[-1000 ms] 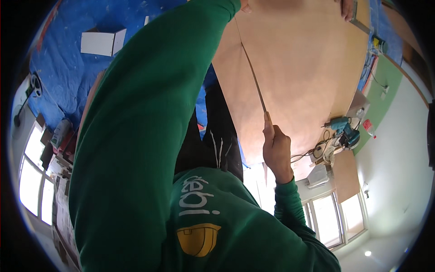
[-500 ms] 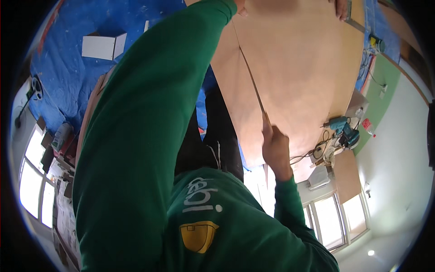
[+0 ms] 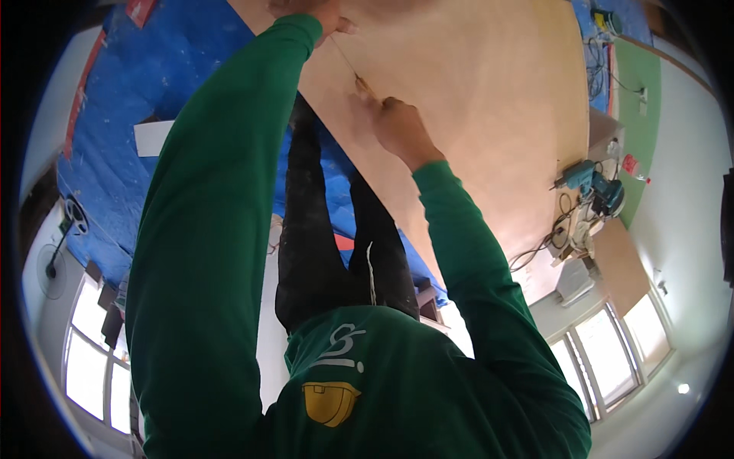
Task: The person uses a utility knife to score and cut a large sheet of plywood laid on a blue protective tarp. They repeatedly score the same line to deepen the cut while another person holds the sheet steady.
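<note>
A large sheet of light brown plywood (image 3: 489, 145) lies across the upper middle of the view. My right hand (image 3: 401, 130) is closed round the light handle of a thin-bladed handsaw (image 3: 367, 88), seen almost edge-on over the sheet. A thin line runs from the handle's front end toward my left hand; I cannot tell how much of it is blade and how much is cut. My left hand (image 3: 317, 11) rests on the sheet near its left edge, thumb stretched out, the other fingers partly cut off by the frame's top.
A blue tarp (image 3: 206, 53) covers the floor at left, with a white panel piece (image 3: 153, 138) on it. At the right lie a teal power drill (image 3: 573, 176), another corded tool (image 3: 608, 195) and tangled cables (image 3: 562, 226). My legs (image 3: 306, 229) stand beside the sheet's left edge.
My right hand has moved forward and left with the handsaw, close to my left hand. The view has shifted, and another person's hand at the sheet's far right has left the picture.
</note>
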Tool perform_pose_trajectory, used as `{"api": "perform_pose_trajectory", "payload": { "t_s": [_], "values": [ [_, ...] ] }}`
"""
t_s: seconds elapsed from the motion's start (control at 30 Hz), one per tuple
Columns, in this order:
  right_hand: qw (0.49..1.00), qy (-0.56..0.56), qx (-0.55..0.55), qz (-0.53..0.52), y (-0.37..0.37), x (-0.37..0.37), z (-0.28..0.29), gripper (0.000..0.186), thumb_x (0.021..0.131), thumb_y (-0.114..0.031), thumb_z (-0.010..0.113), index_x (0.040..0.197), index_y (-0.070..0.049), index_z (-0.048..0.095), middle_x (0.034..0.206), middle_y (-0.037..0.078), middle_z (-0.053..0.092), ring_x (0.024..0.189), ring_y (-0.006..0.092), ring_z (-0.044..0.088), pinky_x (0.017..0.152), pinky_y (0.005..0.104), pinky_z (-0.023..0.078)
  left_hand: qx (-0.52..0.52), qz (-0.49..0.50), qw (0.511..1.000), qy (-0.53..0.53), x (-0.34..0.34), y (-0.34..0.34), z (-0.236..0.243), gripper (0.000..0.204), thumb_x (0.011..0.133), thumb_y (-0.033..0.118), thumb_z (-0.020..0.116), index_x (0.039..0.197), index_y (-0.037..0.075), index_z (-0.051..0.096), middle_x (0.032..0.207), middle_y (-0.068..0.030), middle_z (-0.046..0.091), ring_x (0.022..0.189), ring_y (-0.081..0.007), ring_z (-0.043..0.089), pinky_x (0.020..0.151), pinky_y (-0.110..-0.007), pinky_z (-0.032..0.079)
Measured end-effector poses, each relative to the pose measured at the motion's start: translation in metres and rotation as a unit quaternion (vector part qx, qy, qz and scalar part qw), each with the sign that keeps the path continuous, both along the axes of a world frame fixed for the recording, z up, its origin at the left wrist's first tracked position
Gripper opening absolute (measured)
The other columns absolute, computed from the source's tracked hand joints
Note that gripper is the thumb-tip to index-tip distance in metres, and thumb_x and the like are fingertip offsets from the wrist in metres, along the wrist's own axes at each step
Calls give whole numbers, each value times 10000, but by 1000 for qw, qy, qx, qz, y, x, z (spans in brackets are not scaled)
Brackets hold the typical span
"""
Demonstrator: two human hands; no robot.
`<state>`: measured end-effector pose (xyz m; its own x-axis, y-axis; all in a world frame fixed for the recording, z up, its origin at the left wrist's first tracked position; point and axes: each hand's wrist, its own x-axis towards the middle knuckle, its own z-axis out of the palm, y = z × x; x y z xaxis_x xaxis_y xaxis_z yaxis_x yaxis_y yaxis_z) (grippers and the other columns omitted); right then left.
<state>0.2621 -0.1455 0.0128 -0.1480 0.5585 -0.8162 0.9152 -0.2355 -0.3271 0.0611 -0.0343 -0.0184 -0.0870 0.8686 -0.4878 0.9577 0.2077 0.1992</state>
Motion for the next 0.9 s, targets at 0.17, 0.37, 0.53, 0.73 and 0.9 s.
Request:
{"api": "perform_pose_trajectory", "payload": {
  "t_s": [0.17,0.37,0.53,0.73,0.9],
  "values": [
    [967,28,211,-143,-111,106,19,524,1003,-400,605,1228,73,631,996,315,703,990,453,688,864,513,540,15,-40,999,-2,-8,0,0,956,875,445,769,1582,37,270,1612,-241,256,1496,-414,251,1199,-555,271],
    [996,-79,-17,26,-316,240,67,480,988,-467,620,1111,-7,686,957,282,722,995,425,704,853,528,557,46,-85,994,-54,-86,-71,1,845,928,471,708,1537,-21,390,1552,-275,428,1454,-395,411,1209,-460,324],
    [998,7,-52,18,-325,255,128,506,963,-478,646,1159,-15,711,1030,242,740,996,436,697,886,516,543,-99,-128,980,-115,-119,-328,62,620,932,475,681,1330,3,617,1203,-277,676,1150,-455,633,1006,-524,480],
    [886,215,386,-143,-182,245,302,249,900,-132,765,1096,12,709,882,128,709,700,201,628,660,357,540,-332,-63,907,-250,-43,-598,188,525,939,521,679,1190,64,739,1169,-219,722,1131,-408,667,973,-479,512],
    [624,409,651,-139,-153,247,469,355,868,-23,620,1198,106,628,1068,168,687,941,241,647,974,426,497,-145,113,947,-263,36,-586,280,430,999,418,641,1239,71,725,1168,-221,726,1127,-389,679,978,-436,515]
  ]
}}
